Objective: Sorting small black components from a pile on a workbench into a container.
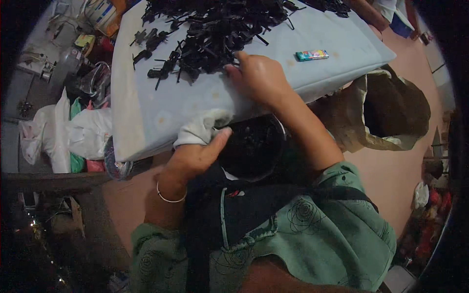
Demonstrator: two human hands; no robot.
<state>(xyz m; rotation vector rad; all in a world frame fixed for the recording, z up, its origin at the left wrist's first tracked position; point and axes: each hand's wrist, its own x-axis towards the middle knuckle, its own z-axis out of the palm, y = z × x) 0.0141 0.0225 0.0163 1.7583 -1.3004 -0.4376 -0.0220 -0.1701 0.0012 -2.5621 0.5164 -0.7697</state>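
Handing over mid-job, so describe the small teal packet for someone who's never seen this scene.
Start with the large pale work surface with faint flower-like spots. On it, right of the person's bare right hand, lies the small, flat, rectangular teal packet with multicoloured print. Its bright colours set it apart from the neighbouring heap of black plastic-looking pieces.

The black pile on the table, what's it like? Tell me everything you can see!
The black pile is a messy heap of many small, plastic-looking pieces, with thin bars poking out every which way. It spreads over the far part of the pale covered table and runs past the picture's top edge. Looser clumps lie at its left. The right hand seems to touch its near edge.
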